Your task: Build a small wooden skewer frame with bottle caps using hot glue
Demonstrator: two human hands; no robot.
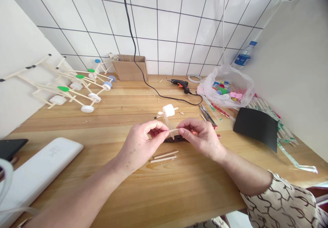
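Note:
Between my two hands a short, thin pale wooden stick [173, 130] is held level above the table. My left hand [139, 144] pinches one end between thumb and fingers, and my right hand [201, 137] pinches the other. Just beyond my fingers lies a small assembly with a white block [168, 110] and pale sticks. Partly hidden under my hands is a dark tool [176, 139], perhaps pliers. Two loose wooden sticks [164, 158] lie on the table nearer to me.
Stick-built models with wheels [87, 109] stand at left, near a cardboard box [130, 67]. Behind lies a glue gun [182, 84] with a trailing cord. At right are scissors-like snips [207, 114], a bag of caps [228, 88], a black sheet [256, 127] and a water bottle [244, 55]. A white device [43, 176] lies front left.

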